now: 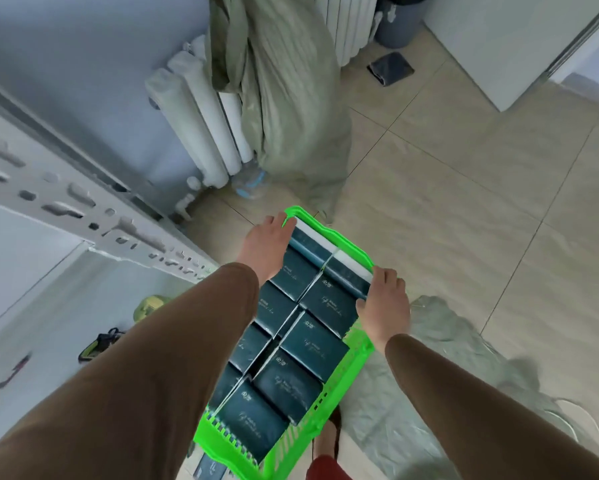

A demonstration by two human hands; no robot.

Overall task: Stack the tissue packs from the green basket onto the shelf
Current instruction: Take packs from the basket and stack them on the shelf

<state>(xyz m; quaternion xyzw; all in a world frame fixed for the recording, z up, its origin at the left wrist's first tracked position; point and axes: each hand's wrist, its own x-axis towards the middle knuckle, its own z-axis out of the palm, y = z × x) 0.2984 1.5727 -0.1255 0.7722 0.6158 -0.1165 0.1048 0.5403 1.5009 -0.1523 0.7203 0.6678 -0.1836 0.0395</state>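
Tissue packs (313,344) fill green basket (343,382); both hands grip its far end.

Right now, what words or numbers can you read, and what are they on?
Tissue packs in the green basket: each has a small light logo of two characters near one corner, too blurred to read.
Same packs: a line of thin slanted script across the top, too small and blurred to read.
Shelf rail: only punched slots, no writing.
Nothing else in view carries readable words or numbers.
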